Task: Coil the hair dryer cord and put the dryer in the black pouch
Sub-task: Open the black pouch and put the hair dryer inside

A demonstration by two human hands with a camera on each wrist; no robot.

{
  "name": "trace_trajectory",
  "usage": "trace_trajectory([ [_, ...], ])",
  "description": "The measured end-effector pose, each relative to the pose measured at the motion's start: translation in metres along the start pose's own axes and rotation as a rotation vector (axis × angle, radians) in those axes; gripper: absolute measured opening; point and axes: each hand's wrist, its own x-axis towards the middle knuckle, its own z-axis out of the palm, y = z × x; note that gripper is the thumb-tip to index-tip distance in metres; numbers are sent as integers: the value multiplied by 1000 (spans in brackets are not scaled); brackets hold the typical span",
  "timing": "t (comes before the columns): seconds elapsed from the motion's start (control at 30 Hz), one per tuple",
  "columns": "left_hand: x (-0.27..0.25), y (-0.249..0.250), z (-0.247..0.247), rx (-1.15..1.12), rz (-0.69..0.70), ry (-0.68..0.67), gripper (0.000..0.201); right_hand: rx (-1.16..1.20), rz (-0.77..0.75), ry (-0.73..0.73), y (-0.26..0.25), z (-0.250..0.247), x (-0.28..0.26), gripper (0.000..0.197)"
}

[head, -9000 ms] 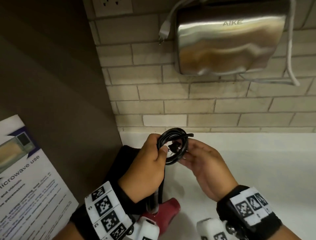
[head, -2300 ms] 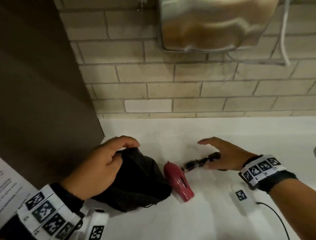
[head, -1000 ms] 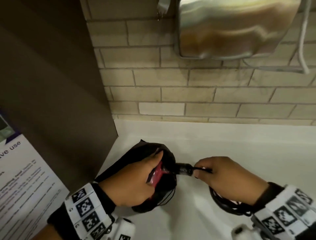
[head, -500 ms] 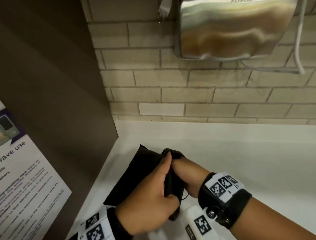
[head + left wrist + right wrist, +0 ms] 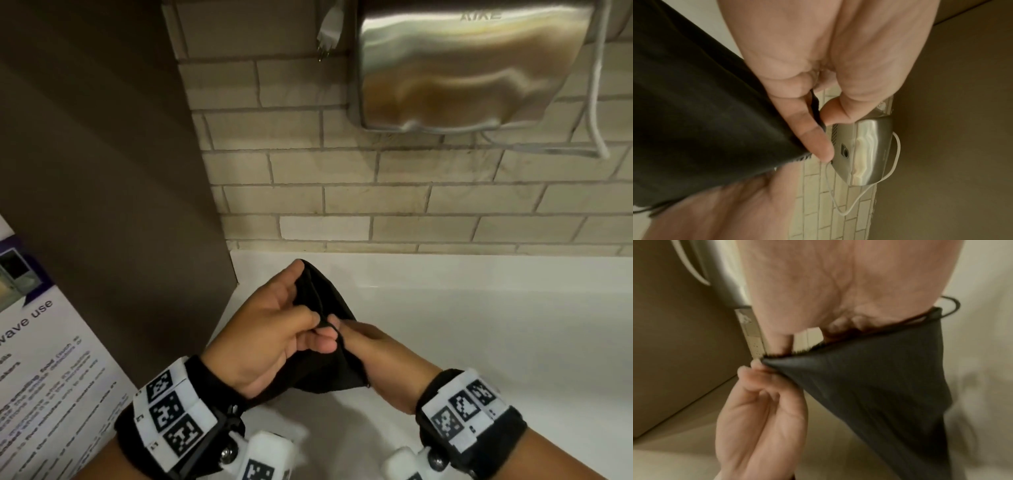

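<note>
Both hands hold the black pouch (image 5: 325, 298) up over the white counter (image 5: 479, 325). My left hand (image 5: 308, 325) pinches the pouch's rim between thumb and fingers; the left wrist view shows the fabric (image 5: 705, 113) beside those fingers (image 5: 813, 133). My right hand (image 5: 342, 334) grips the rim from the other side, fingers curled at the opening (image 5: 838, 324). In the right wrist view the pouch (image 5: 879, 386) hangs below, with a thin drawstring loop (image 5: 953, 305) at its edge. The hair dryer and its cord are out of sight.
A steel hand dryer (image 5: 469, 68) is mounted on the brick wall, with a white cable (image 5: 596, 102) and a loose plug (image 5: 329, 31) beside it. A brown panel (image 5: 102, 171) bounds the counter on the left, and a microwave notice (image 5: 44, 359) is fixed to it.
A second ago the red dryer was going into the pouch. Since then my right hand came out of the opening, and both hands now pinch the rim with the pouch raised.
</note>
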Motion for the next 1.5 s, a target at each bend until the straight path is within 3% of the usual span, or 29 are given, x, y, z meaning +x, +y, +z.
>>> trace_trajectory([
  [0.1, 0, 12, -9, 17, 53, -11, 80, -201, 21, -107, -17, -13, -4, 32],
  [0.17, -1, 18, -16, 132, 70, 56, 79, -281, 10, -157, -26, -23, -3, 38],
  [0.23, 2, 19, -32, 524, 144, 144, 72, -296, -49, -117, -41, -32, -3, 43],
  [0.3, 1, 24, -47, 1070, 386, 269, 29, -234, -135, -65, -60, -40, -1, 47],
  [0.33, 1, 27, -52, 1186, 460, 293, 20, -220, -178, -46, -70, -44, 1, 44],
  [0.4, 3, 26, -59, 1193, 643, 279, 46, -208, -269, -45, -88, -46, 1, 33],
  [0.5, 10, 30, -48, 1001, 823, 61, 30, -218, -386, -11, -105, -47, 2, 20],
  [0.57, 14, 27, -47, 754, 680, -117, 19, -242, -431, 20, -111, -52, -1, 20],
  [0.63, 14, 23, -50, 550, 420, -280, 55, -225, -453, 55, -115, -58, -7, 18],
  [0.67, 12, 20, -50, 558, 322, -307, 69, -203, -464, 79, -115, -63, -11, 20],
  [0.73, 7, 14, -52, 811, 316, -300, 73, -157, -482, 117, -114, -75, -24, 22],
  [0.8, 2, 11, -58, 1098, 363, -249, 73, -155, -476, 92, -111, -85, -39, 23],
  [0.9, -12, 13, -66, 1327, 448, -146, 60, -257, -418, 13, -100, -95, -62, 32],
  [0.97, -24, 19, -69, 1440, 473, -3, 70, -295, -357, 24, -90, -97, -71, 34],
  [1.03, -39, 25, -72, 1403, 462, 127, 75, -339, -294, 4, -80, -95, -78, 32],
  [1.1, -56, 31, -75, 1267, 415, 161, 69, -362, -255, -33, -73, -89, -80, 34],
  [1.2, -77, 37, -79, 1035, 266, 224, 49, -356, -288, -30, -65, -70, -73, 34],
  [1.3, -89, 39, -81, 979, 192, 322, 21, -319, -276, -117, -49, -47, -57, 21],
  [1.4, -91, 37, -88, 968, 235, 505, 30, -224, -312, -113, -38, -32, -41, 3],
  [1.5, -85, 37, -91, 909, 268, 658, 31, -190, -363, 8, -33, -30, -18, 29],
])
